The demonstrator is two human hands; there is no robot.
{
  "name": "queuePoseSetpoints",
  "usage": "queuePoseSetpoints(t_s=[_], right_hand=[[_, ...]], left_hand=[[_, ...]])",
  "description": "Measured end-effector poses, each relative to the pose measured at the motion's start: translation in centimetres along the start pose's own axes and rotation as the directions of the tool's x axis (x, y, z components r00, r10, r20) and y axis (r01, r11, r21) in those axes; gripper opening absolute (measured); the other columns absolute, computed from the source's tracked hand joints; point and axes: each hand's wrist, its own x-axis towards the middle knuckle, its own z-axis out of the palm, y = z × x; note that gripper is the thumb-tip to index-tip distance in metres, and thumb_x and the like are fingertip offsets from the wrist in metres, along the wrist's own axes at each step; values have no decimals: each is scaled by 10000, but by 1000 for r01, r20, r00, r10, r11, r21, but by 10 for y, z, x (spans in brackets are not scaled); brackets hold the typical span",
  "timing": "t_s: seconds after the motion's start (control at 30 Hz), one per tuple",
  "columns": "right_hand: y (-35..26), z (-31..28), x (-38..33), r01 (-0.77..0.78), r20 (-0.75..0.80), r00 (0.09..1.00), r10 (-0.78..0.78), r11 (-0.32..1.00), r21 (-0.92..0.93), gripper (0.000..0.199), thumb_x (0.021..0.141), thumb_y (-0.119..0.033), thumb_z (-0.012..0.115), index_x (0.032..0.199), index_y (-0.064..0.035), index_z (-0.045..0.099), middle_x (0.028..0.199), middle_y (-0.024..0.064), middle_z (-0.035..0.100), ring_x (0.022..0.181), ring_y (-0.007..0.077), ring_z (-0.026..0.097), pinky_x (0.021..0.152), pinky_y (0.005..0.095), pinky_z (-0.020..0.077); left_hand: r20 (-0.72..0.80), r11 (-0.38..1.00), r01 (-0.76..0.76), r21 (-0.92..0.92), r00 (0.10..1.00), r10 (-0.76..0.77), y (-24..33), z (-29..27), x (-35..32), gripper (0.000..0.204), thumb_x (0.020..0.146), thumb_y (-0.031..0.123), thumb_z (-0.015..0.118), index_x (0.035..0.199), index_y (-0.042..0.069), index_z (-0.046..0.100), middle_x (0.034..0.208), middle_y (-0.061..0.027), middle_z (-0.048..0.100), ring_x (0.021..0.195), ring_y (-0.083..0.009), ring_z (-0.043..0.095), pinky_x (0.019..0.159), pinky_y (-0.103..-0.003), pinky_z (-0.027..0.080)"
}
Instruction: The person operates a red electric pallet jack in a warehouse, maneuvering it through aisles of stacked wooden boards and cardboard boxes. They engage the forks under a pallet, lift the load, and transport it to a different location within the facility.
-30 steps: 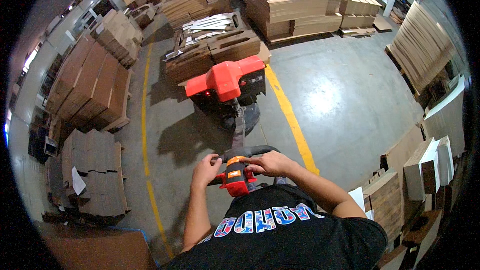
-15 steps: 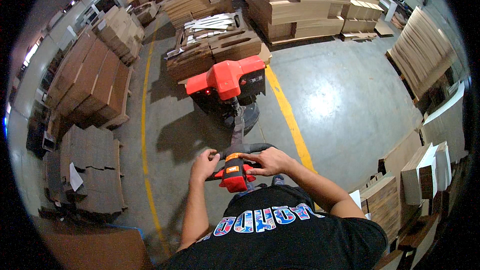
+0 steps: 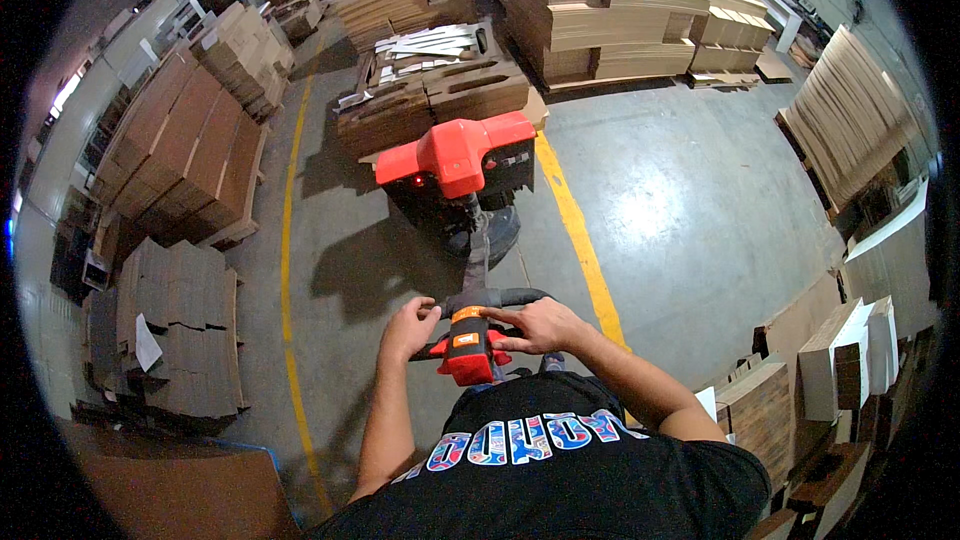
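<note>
Hands both sit on the red control head (image 3: 468, 350) of a powered pallet truck's tiller. Left hand (image 3: 408, 328) is curled shut round the black grip at 9 o'clock of the head; right hand (image 3: 540, 326) lies over the head's top w/ fingers bent onto it, thumb side toward the orange button area, closed loosely rather than clamped. Two-hand hold makes sense: the tiller arm (image 3: 478, 255) is one long lever, so a hand each side keeps it from swinging and puts the controls under the fingers.

Truck body (image 3: 456, 155), red cover, stands at 12 o'clock from the hands, the arm sloping down to it. Just beyond it, touching or near touching, a low pallet load of flat brown cardboard (image 3: 440, 90) w/ white sheets on top; can't tell if the forks are under it, hidden by the body.

Yellow floor line (image 3: 575, 230) runs at 1 o'clock, another at 10 o'clock (image 3: 287, 240), marking a lane between stacks. Cardboard stacks at 9 o'clock (image 3: 175, 150) and at 3 o'clock (image 3: 850, 115), well apart from the truck.
</note>
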Motion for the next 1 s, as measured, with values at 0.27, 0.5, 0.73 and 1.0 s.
queuePoseSetpoints(t_s=[0.27, 0.5, 0.73, 1.0], right_hand=[[-4, -2, 1, -4, -15, 1000, 3, 1000, -31, 843, 975, -804, 441, 1593, -232, 483, 625, 188, 637, 588, 406, 660, 556, 508, 513], [-5, -1, 3, 2, -16, 1000, -2, 999, -49, 831, 986, -792, 436, 1597, -230, 474, 630, 184, 644, 593, 406, 662, 554, 507, 513], [-10, 1, 7, -7, 2, 1000, 8, 998, -66, 836, 985, -796, 433, 1602, -233, 461, 648, 188, 654, 583, 403, 659, 549, 508, 511], [-16, 8, 11, -6, -4, 1000, 6, 997, -73, 825, 986, -783, 448, 1603, -235, 455, 655, 186, 659, 588, 401, 666, 549, 509, 517]], left_hand=[[0, 999, 11, -30, 1000, -11, -3, 0, 1, 462, 985, 371, 685, 1318, 50, 698, 1196, -180, 776, 1117, -327, 746, 972, -424, 564], [-18, 1000, -1, -11, 1000, 1, -2, -4, 0, 461, 982, 376, 683, 1311, 54, 705, 1184, -177, 780, 1109, -322, 749, 967, -422, 567], [-17, 999, 25, -28, 1000, -26, 1, -12, -6, 438, 986, 368, 693, 1299, 62, 710, 1187, -171, 779, 1106, -315, 748, 965, -422, 570], [-29, 1000, -16, -17, 999, 16, -17, -10, -3, 419, 996, 354, 707, 1293, 60, 712, 1198, -172, 774, 1105, -313, 745, 966, -425, 576]])
